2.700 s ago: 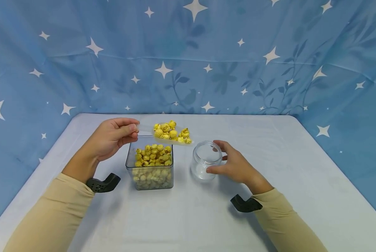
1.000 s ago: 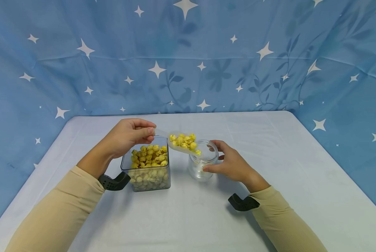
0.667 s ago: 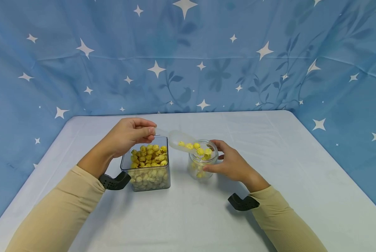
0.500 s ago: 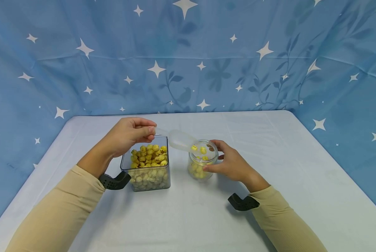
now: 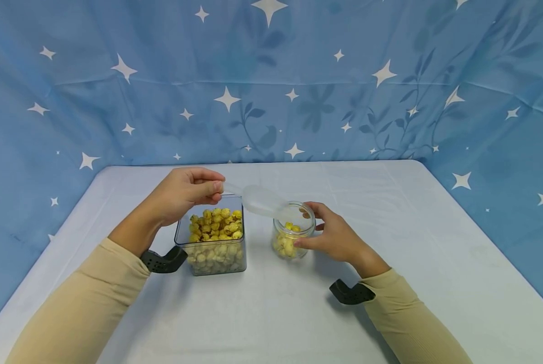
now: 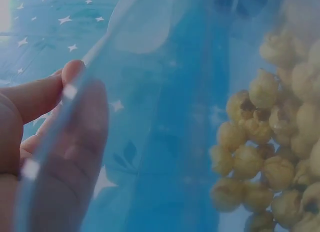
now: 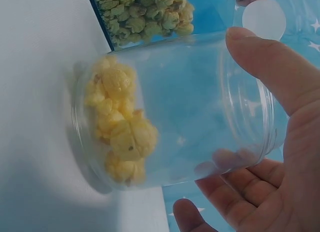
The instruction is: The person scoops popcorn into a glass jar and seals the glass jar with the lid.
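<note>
Pinched between the thumb and fingers of my left hand (image 5: 187, 194) is a translucent white scoop (image 5: 262, 201), its bowl bare and tipped toward the jar's rim. My right hand (image 5: 332, 232) grips a clear round jar (image 5: 294, 230) from its right side, thumb in front and fingers behind. Yellow popcorn (image 7: 120, 124) lies at the bottom of that jar, as the right wrist view shows. Below my left hand stands a clear square container (image 5: 214, 259) heaped with popcorn (image 6: 270, 157). Its wall comes between the left wrist camera and part of my left hand.
The container and the jar stand side by side on a white-covered table (image 5: 271, 318), a narrow gap between them. Behind the table hangs a blue curtain (image 5: 271, 91) with white stars. A black wrist camera (image 5: 164, 260) sits on my left wrist, another on my right.
My left hand has carried the loaded scoop right to the jar and tilted it. The popcorn has slid off into the jar, leaving the scoop bare. My right hand has kept hold of the jar.
</note>
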The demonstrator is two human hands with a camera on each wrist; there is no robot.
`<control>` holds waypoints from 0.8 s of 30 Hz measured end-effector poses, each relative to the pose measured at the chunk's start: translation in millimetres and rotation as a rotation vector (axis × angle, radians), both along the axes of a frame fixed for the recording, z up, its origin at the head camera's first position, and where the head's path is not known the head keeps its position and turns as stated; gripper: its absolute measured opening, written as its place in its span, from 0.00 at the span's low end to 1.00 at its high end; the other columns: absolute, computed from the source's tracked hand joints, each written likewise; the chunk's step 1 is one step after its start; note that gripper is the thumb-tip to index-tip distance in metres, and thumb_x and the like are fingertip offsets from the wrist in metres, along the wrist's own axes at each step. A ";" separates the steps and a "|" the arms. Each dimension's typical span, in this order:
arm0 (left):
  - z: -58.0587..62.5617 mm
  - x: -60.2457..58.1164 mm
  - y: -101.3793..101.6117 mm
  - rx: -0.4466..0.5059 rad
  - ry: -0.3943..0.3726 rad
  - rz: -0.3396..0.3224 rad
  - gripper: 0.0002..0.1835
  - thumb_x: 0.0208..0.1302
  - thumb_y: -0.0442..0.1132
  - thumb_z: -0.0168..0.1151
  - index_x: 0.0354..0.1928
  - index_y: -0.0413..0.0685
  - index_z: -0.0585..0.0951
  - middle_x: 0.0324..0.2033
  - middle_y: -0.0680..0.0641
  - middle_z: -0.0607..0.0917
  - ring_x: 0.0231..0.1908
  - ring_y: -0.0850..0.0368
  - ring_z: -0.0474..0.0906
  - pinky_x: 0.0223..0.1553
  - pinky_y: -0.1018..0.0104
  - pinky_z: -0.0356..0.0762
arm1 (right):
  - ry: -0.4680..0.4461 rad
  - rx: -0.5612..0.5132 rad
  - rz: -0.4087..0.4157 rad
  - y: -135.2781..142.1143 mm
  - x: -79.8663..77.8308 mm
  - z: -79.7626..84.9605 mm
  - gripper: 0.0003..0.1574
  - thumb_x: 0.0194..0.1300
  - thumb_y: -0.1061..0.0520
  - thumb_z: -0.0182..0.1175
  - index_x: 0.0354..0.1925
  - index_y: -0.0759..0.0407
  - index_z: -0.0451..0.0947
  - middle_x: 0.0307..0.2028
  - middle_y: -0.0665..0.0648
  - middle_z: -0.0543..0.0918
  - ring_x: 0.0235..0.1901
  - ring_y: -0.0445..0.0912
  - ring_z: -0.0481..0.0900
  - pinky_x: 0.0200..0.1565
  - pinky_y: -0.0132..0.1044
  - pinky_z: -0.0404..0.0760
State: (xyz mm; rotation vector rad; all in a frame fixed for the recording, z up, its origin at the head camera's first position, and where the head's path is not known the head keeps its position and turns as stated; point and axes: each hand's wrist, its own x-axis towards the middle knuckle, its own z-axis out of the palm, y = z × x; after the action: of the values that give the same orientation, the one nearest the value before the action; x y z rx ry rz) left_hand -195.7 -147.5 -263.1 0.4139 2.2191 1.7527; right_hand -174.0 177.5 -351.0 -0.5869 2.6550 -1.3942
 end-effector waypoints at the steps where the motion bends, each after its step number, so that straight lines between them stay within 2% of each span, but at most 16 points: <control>1: 0.6 0.8 -1.1 -0.002 0.002 0.004 0.23 0.60 0.43 0.58 0.52 0.34 0.71 0.40 0.37 0.76 0.41 0.46 0.76 0.44 0.62 0.76 | 0.000 0.001 -0.001 -0.2 0.1 0.1 0.53 0.41 0.41 0.71 0.61 0.53 0.59 0.52 0.57 0.70 0.49 0.52 0.69 0.48 0.49 0.70; 7: 3.9 7.3 -12.8 0.005 0.016 0.015 0.25 0.61 0.43 0.57 0.54 0.32 0.69 0.40 0.40 0.75 0.39 0.52 0.76 0.45 0.63 0.75 | -0.001 0.021 0.011 1.8 -0.1 2.8 0.55 0.42 0.39 0.70 0.63 0.55 0.56 0.56 0.54 0.67 0.52 0.49 0.67 0.50 0.48 0.70; 11: 5.6 13.1 -26.4 -0.002 0.059 0.037 0.25 0.61 0.43 0.58 0.54 0.31 0.69 0.38 0.43 0.76 0.37 0.55 0.77 0.45 0.64 0.75 | 0.054 0.020 0.017 5.6 -1.8 10.6 0.51 0.48 0.42 0.67 0.64 0.54 0.56 0.59 0.51 0.64 0.55 0.45 0.65 0.50 0.44 0.71; 15: 6.7 19.8 -44.4 0.023 0.099 0.067 0.22 0.61 0.42 0.58 0.52 0.33 0.71 0.36 0.45 0.78 0.35 0.57 0.77 0.43 0.66 0.75 | 0.117 -0.003 0.036 6.5 -3.7 24.0 0.46 0.52 0.45 0.65 0.64 0.54 0.56 0.60 0.51 0.64 0.57 0.45 0.64 0.50 0.45 0.70; 24: 2.0 29.6 -80.9 0.158 0.114 0.060 0.11 0.62 0.35 0.55 0.46 0.42 0.77 0.32 0.46 0.78 0.33 0.57 0.78 0.41 0.68 0.76 | 0.152 0.063 0.067 -10.7 -5.1 46.1 0.54 0.44 0.39 0.69 0.64 0.53 0.57 0.59 0.46 0.65 0.58 0.42 0.62 0.56 0.41 0.65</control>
State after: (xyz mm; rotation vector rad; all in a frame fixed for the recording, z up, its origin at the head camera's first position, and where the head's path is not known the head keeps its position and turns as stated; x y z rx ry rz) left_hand -166.1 -228.4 -261.1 0.4986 2.1974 1.9914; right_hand -179.1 166.7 -304.9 -0.7973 2.7549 -1.2922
